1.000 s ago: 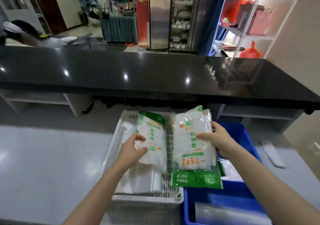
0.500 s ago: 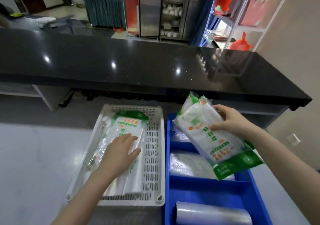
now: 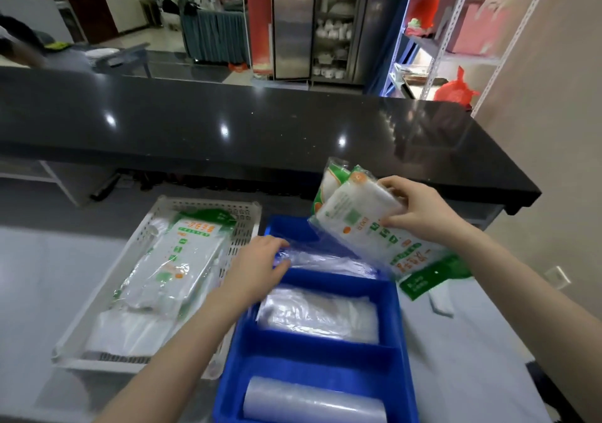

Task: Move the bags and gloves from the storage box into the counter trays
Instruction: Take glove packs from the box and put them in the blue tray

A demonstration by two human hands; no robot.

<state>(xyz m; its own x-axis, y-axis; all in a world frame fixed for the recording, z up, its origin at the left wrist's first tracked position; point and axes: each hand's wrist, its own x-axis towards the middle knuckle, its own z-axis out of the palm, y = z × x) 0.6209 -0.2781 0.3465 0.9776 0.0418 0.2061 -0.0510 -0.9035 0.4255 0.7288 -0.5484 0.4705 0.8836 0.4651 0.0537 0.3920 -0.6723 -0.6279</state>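
A white slotted tray [image 3: 244,217] on the left holds a green-and-white glove packet [image 3: 182,256] lying on clear bags. To its right stands a blue divided tray [image 3: 389,321] with clear bags [image 3: 322,318] in its middle section and a plastic roll [image 3: 312,403] in the near one. My right hand [image 3: 420,210] grips a stack of green-and-white packets [image 3: 368,230], tilted above the blue tray's far section. My left hand [image 3: 257,266] rests on loose clear bags [image 3: 325,259] in that far section, fingers pinching their edge.
A long black counter [image 3: 260,129] runs across behind the trays. Both trays sit on a pale grey worktop [image 3: 39,292]. A small white object [image 3: 439,305] lies right of the blue tray. White shelving [image 3: 456,38] and a cabinet stand farther back.
My left hand left the packet in the white tray and moved right onto the clear bags in the blue tray. My right hand tilted its packets further over the blue tray.
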